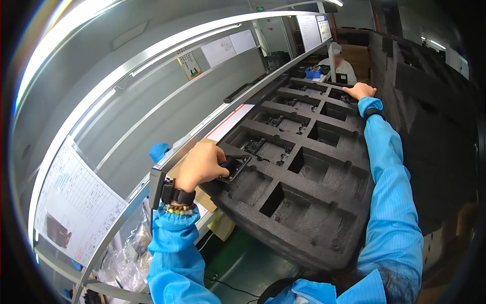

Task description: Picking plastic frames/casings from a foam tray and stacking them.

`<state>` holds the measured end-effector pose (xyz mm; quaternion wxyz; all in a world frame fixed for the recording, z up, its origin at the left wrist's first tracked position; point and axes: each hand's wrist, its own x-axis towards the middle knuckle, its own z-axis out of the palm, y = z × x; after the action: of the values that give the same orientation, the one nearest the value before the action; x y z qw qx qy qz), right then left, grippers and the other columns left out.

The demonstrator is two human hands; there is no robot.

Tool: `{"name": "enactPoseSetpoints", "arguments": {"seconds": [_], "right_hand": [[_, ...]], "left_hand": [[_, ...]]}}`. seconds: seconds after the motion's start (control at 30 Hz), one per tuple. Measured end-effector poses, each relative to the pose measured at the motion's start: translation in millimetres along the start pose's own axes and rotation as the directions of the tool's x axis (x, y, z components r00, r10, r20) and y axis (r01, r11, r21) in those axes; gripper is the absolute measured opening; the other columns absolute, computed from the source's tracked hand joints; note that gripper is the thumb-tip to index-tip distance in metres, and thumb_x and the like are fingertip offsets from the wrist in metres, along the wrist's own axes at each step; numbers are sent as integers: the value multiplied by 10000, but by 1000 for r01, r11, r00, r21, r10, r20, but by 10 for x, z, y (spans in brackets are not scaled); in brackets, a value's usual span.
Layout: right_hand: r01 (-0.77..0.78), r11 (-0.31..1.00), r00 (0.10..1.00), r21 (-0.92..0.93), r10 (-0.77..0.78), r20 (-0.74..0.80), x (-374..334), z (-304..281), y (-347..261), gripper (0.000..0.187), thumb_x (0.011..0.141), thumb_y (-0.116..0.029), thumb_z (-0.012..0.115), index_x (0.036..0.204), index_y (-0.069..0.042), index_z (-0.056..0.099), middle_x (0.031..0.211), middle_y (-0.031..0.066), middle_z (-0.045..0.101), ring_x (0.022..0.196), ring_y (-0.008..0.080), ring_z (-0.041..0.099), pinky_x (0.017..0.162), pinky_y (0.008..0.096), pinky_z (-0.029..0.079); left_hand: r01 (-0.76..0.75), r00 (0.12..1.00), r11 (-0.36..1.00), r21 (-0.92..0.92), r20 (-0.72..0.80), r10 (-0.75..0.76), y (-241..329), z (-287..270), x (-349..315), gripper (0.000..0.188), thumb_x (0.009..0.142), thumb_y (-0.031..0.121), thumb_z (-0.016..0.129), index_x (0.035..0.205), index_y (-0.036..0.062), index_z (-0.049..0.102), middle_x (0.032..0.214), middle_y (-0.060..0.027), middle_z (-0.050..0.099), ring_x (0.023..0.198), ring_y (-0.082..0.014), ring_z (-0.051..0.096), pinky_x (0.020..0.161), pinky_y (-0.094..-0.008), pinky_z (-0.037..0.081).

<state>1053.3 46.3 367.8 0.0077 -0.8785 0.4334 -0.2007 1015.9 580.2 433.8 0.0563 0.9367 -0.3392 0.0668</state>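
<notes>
A large black foam tray [324, 195] with rectangular pockets stretches away in front of me. My left hand [205, 163] is closed on the edge of a black rectangular frame part [238, 166], thumb and fingers pinching it over a pocket on the tray's near left side. Part of that piece is hidden behind the fingers. Out at the far right corner, my right hand [360, 91] grips the tray's edge, its thumb toward the tray and its other fingers partly hidden. Similar black parts [267, 150] lie in several pockets of the left row; the near right pockets hold none.
A metal shelf frame [167, 99] runs along the left, with a printed sheet [81, 202] hung on it. Clear plastic bags [126, 258] lie below. Stacked black foam [430, 101] rises on the right. Beyond the tray sits another person [344, 68] near a blue bin [313, 74].
</notes>
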Motion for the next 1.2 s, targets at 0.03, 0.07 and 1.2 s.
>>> {"name": "enactPoseSetpoints", "arguments": {"seconds": [0.03,0.07,1.2], "right_hand": [[-1,1000,1000,13,0,18,10,11,-36,717,739,-736,557,1060,-116,723,1081,105,696,1037,302,641,917,459,413],[3,1000,999,10,-3,52,16,16,-65,740,736,-752,550,1072,-115,717,1101,109,688,1058,301,632,925,458,411],[-32,996,993,87,41,-111,-279,-268,-71,724,687,-734,618,977,-82,742,989,126,713,961,288,667,954,452,428]], "left_hand": [[40,999,999,-36,-17,-40,16,-49,-31,290,572,157,742,821,8,722,735,-132,684,696,-256,663,681,-331,527],[44,999,998,-39,-20,-44,37,-63,-56,294,571,141,748,837,18,727,740,-142,684,683,-275,662,666,-340,529],[-282,746,959,35,-620,242,985,977,225,330,669,47,637,994,14,685,824,-154,654,780,-303,641,773,-402,518]]}}
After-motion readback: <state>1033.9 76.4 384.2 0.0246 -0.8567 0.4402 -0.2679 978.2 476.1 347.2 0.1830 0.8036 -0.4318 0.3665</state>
